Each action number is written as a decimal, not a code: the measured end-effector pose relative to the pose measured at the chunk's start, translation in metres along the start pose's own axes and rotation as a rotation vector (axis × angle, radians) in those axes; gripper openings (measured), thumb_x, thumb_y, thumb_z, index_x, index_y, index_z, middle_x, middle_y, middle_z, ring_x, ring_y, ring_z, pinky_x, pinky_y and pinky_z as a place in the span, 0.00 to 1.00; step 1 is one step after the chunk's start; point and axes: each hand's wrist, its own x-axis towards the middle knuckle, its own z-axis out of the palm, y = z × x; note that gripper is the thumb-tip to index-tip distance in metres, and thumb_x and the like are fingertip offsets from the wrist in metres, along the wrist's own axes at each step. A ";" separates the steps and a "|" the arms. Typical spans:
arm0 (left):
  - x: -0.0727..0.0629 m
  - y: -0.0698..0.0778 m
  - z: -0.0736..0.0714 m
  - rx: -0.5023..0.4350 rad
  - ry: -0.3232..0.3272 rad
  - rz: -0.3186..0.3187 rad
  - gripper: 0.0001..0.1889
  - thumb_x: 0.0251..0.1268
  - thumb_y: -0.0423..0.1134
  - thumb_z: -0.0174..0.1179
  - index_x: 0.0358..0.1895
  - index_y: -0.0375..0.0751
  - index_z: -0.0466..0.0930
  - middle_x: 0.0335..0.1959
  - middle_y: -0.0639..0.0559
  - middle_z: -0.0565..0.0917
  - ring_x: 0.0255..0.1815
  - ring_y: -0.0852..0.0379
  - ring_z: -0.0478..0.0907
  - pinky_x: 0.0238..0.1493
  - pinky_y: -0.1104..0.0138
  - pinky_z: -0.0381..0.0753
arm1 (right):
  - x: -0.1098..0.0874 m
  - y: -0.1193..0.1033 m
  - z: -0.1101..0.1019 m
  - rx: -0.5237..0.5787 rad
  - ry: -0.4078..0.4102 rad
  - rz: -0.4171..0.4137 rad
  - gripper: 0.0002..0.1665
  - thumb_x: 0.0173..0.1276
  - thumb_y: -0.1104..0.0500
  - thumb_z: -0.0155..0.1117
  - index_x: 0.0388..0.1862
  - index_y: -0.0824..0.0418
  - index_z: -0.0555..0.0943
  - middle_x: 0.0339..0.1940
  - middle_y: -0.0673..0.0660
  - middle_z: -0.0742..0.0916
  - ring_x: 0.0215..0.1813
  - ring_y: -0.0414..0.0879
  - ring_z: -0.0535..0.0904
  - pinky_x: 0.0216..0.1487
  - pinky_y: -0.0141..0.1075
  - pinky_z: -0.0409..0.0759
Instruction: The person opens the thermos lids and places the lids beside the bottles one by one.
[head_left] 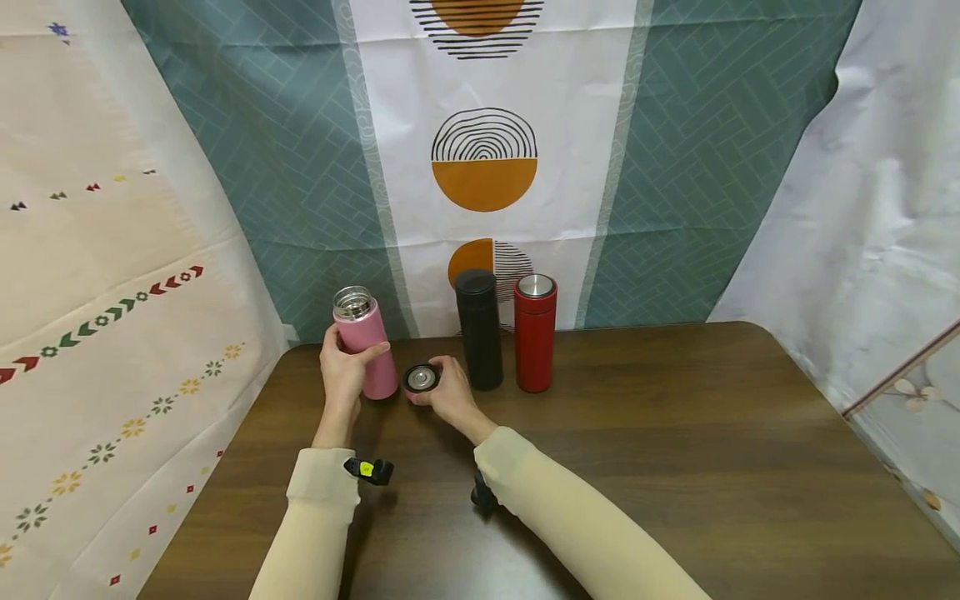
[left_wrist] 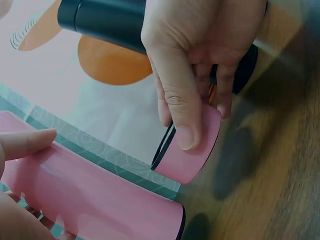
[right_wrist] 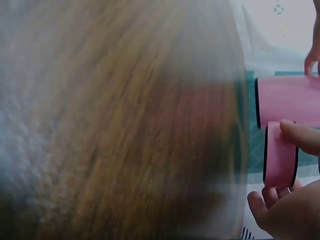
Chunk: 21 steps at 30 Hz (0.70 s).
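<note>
A pink thermos [head_left: 367,335] with a bare steel mouth stands upright at the back left of the table. My left hand [head_left: 343,373] grips its body, thumb on one side and fingers round the other. Just to its right, my right hand [head_left: 454,395] holds the thermos's pink lid [head_left: 422,379], its dark-rimmed underside with a steel centre facing up. In the left wrist view the thumb presses on the pink side of the lid [left_wrist: 182,162], close beside the base of the thermos [left_wrist: 100,187]. The right wrist view shows fingers curled under the lid [right_wrist: 280,155].
A black thermos [head_left: 480,337] stands just right of my right hand, and a red thermos [head_left: 535,346] with a steel-topped cap beside it. Patterned cloth [head_left: 682,150] hangs behind the brown wooden table [head_left: 675,433]; a cream cloth [head_left: 112,350] borders it on the left.
</note>
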 end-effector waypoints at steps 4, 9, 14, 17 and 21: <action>0.002 -0.005 -0.002 0.012 0.024 -0.010 0.43 0.57 0.27 0.75 0.76 0.35 0.62 0.68 0.39 0.73 0.65 0.46 0.72 0.67 0.54 0.70 | 0.005 0.005 0.003 -0.012 0.008 0.007 0.41 0.51 0.63 0.87 0.62 0.65 0.75 0.59 0.60 0.81 0.66 0.57 0.75 0.70 0.47 0.72; 0.003 -0.012 -0.005 0.022 0.047 -0.029 0.43 0.58 0.27 0.74 0.76 0.35 0.62 0.68 0.38 0.73 0.67 0.44 0.71 0.70 0.51 0.69 | 0.007 0.010 0.008 -0.031 -0.016 0.005 0.41 0.50 0.65 0.87 0.61 0.65 0.75 0.58 0.60 0.80 0.66 0.58 0.75 0.70 0.48 0.72; 0.002 -0.015 -0.004 0.014 0.037 -0.026 0.41 0.58 0.26 0.73 0.74 0.33 0.62 0.67 0.37 0.73 0.65 0.44 0.72 0.68 0.51 0.70 | 0.009 0.014 0.014 -0.048 -0.031 0.006 0.43 0.53 0.66 0.85 0.66 0.66 0.74 0.61 0.61 0.79 0.68 0.57 0.73 0.71 0.48 0.72; 0.001 -0.016 -0.003 0.014 0.029 -0.021 0.41 0.58 0.25 0.72 0.75 0.32 0.61 0.67 0.36 0.73 0.65 0.43 0.71 0.68 0.51 0.70 | 0.010 0.014 0.017 -0.075 -0.032 0.003 0.44 0.55 0.65 0.84 0.69 0.67 0.74 0.63 0.61 0.79 0.69 0.57 0.72 0.71 0.48 0.72; 0.003 -0.018 -0.005 0.015 0.036 -0.021 0.41 0.59 0.25 0.72 0.75 0.31 0.61 0.68 0.35 0.72 0.66 0.42 0.71 0.69 0.49 0.69 | 0.010 0.013 0.020 -0.108 -0.033 -0.004 0.43 0.57 0.64 0.83 0.70 0.66 0.73 0.65 0.61 0.77 0.70 0.57 0.71 0.71 0.49 0.72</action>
